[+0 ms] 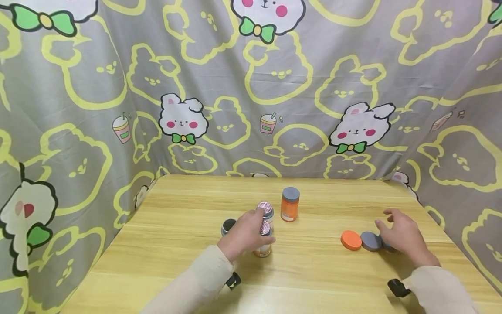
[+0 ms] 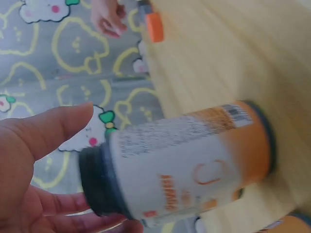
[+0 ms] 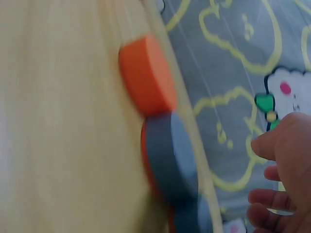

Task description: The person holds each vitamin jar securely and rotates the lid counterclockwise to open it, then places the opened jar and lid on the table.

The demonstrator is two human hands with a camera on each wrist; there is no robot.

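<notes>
While left hand (image 1: 246, 233) grips foil-topped bottle (image 1: 263, 240) at head-view center, right hand (image 1: 404, 235) hovers loosely curled, holding nothing, beside grey lid (image 1: 370, 241) and orange lid (image 1: 351, 240). Left wrist: bottle centre-frame, fingers around it. Right wrist: lids center, fingers (image 3: 272, 145) lower right, apart.

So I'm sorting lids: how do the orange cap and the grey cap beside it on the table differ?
The orange cap is bright orange; the grey cap is dull grey. The orange cap lies farther from the right hand; the grey cap lies right by its fingers. Both are loose round discs lying flat on the wooden table.
</notes>
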